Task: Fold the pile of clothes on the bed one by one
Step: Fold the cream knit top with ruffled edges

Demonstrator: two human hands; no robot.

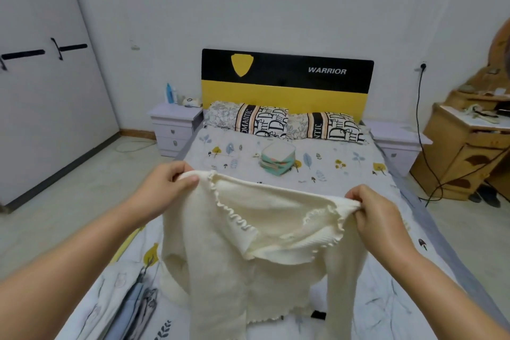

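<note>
Grip: While the cream ribbed top (pixel 248 243) hangs in the air, the left hand (pixel 162 188) pinches its left shoulder between thumb and curled fingers, and the right hand (pixel 378 212) pinches the right shoulder the same way, bunching the knit.
Where the top is: stretched between the two hands, its frilled neckline sagging between them, its body and sleeves hanging below them over the bed (pixel 345 152).
Rest of the pile: crumpled pale blue and white garments (pixel 132 306) lie on the bed below the left forearm; a folded stack of clothes (pixel 277 159) sits well beyond both hands, near the pillows (pixel 281 123).
Risk, slip: each hold takes only a narrow edge of soft knit, so I judge one shoulder could slide free and the top drop crooked.
Risk, stretch: pulling the hands further apart would probably strain the frilled neckline.
Risk, crooked lay: the right shoulder is held lower than the left, so the top may land skewed and crease.
Risk, tangle: a hanging sleeve could settle on the unfolded garments by the left arm.
Writing, headboard (pixel 287 83): "WARRIOR" in pale letters on the black band, with a yellow shield emblem to its left.
Writing, pillows: a dark stripe reads "ROMANTIC" in part; the large black lettering beside it is too broken up to read.
</note>
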